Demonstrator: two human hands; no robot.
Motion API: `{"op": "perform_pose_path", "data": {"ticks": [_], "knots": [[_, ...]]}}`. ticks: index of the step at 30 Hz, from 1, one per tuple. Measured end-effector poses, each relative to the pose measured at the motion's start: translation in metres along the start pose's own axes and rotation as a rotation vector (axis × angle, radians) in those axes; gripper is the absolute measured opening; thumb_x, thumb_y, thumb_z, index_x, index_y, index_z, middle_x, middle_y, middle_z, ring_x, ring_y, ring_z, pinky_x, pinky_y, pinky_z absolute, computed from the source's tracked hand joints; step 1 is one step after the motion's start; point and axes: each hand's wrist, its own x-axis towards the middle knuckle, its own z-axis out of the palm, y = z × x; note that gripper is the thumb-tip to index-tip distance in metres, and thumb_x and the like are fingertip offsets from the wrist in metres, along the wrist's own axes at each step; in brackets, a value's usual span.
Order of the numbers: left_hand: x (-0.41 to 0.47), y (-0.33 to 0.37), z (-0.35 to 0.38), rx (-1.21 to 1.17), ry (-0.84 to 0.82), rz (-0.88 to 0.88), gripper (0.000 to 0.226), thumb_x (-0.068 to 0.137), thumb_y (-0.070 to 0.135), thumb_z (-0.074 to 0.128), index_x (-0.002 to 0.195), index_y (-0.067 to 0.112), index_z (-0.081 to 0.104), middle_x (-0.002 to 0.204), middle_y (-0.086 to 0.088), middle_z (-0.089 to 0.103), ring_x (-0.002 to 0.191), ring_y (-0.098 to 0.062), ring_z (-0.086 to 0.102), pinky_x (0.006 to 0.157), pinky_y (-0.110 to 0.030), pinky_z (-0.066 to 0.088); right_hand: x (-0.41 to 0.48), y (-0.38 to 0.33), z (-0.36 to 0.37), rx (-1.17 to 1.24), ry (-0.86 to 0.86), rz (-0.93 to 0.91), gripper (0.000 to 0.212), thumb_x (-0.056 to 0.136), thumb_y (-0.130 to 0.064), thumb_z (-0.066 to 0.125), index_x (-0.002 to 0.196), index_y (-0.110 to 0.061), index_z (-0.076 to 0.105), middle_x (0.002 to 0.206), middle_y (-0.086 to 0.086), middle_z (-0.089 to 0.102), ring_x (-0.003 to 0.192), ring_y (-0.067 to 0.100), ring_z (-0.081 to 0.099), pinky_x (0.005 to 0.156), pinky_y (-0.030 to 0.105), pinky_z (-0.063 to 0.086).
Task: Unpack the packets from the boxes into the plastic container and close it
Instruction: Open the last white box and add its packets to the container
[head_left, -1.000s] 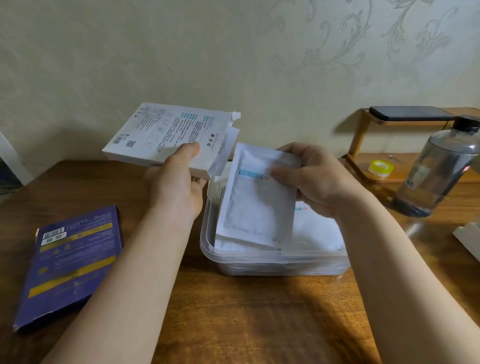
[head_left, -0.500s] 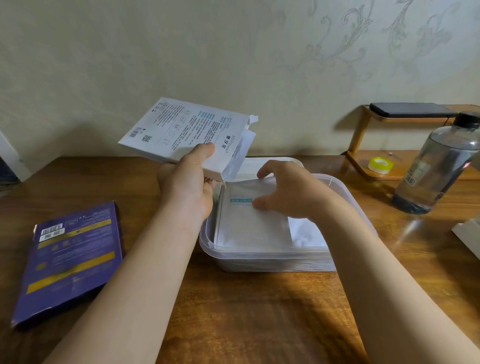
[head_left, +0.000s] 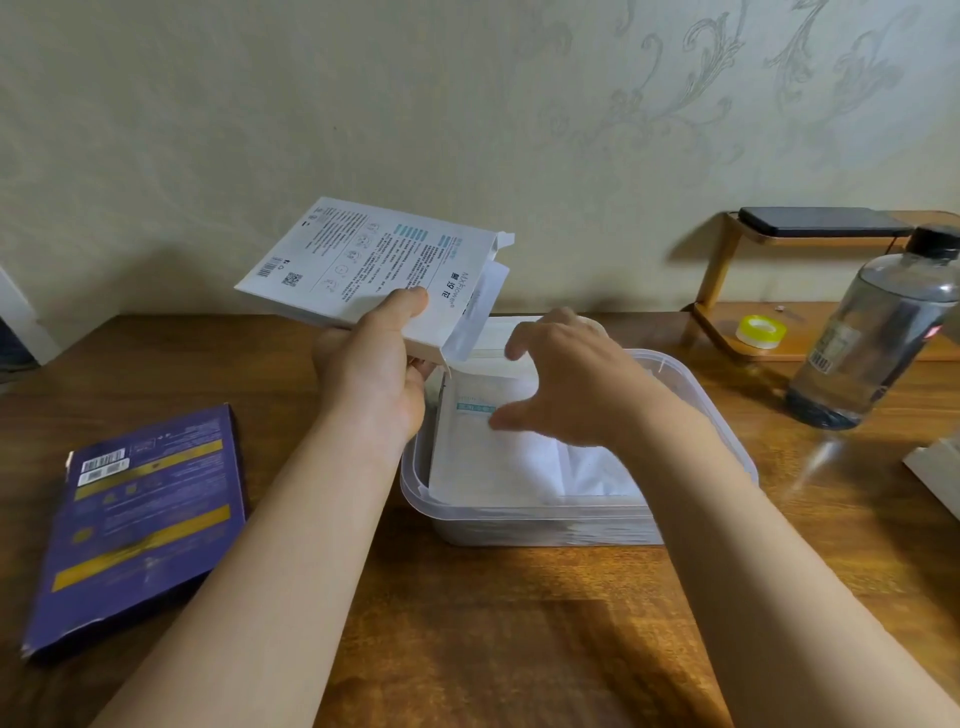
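Head view, near to far. Count: two hands, two boxes, one container, and two packets that can be told apart at the top of it.

1. A wooden table (head_left: 493, 623) carries everything. Both bare forearms reach in from its near edge.
2. Near the left edge lies a purple box (head_left: 140, 525), flat, with its barcode end away from the person. It is well apart from both hands.
3. At the middle of the table stands the clear plastic container (head_left: 519, 512), with no lid on it. A flat white packet (head_left: 488, 457) with a teal strip lies uppermost on its left side. A second, creased packet (head_left: 592, 467) shows beside it on the right. More white layers show through the front wall, but their number cannot be told.
4. The right hand (head_left: 566, 389) hovers over the container, fingers spread and loosely curved, gripping nothing. Its thumb tip sits at the teal strip, and whether it touches cannot be told. This hand hides the far part of the contents.
5. The left hand (head_left: 374, 374) grips a white box (head_left: 363, 265), thumb on top and fingers beneath. It holds the box clear of the table above the container's far left corner. The open flap end points toward the right hand.
6. Toward the far right edge stands a clear bottle (head_left: 878, 332) with a dark cap. A white object (head_left: 940, 467) is cut off by the frame in front of it.
7. At the far right corner, against the wall, stands a wooden shelf (head_left: 727, 322). A yellow tape roll (head_left: 761, 330) sits on its lower level and a dark phone (head_left: 821, 221) on its upper.
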Motion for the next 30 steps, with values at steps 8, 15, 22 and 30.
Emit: {"op": "perform_pose_path", "data": {"ticks": [8,15,22,30], "knots": [[0.002,-0.003,0.0,-0.022,-0.014,-0.015,0.033,0.086,-0.005,0.072,0.104,0.023,0.069,0.104,0.0,0.08,0.09,-0.017,0.078,0.066,-0.03,0.063,0.0,0.003,0.011,0.01,-0.389,-0.185,0.105,0.071,-0.069,0.073,0.156,-0.039,0.02,0.164,-0.015,0.018,0.148,0.015,0.027,0.12,0.039,0.025],[-0.002,-0.004,0.001,0.005,-0.004,-0.009,0.031,0.086,-0.006,0.072,0.098,0.022,0.069,0.101,0.002,0.079,0.08,-0.011,0.077,0.059,-0.025,0.059,0.003,0.001,0.023,-0.114,-0.43,-0.236,0.097,0.081,-0.074,0.057,0.156,-0.048,0.0,0.167,-0.012,0.001,0.154,0.019,0.004,0.123,0.048,0.009],[-0.005,-0.006,0.003,0.033,0.005,0.018,0.029,0.085,-0.005,0.074,0.093,0.022,0.068,0.09,0.006,0.079,0.074,-0.009,0.077,0.053,-0.02,0.054,0.007,0.0,0.033,-0.194,-0.476,-0.231,0.092,0.085,-0.075,0.046,0.155,-0.049,-0.007,0.167,-0.007,-0.012,0.154,0.024,-0.01,0.123,0.055,-0.002],[-0.005,-0.008,0.003,0.075,-0.023,0.042,0.031,0.085,-0.004,0.074,0.096,0.024,0.068,0.092,0.01,0.079,0.079,-0.009,0.077,0.054,-0.021,0.055,0.003,0.001,0.027,-0.11,-0.457,-0.22,0.091,0.083,-0.075,0.052,0.155,-0.051,0.001,0.167,-0.011,-0.006,0.154,0.02,-0.007,0.122,0.056,-0.004]]}}
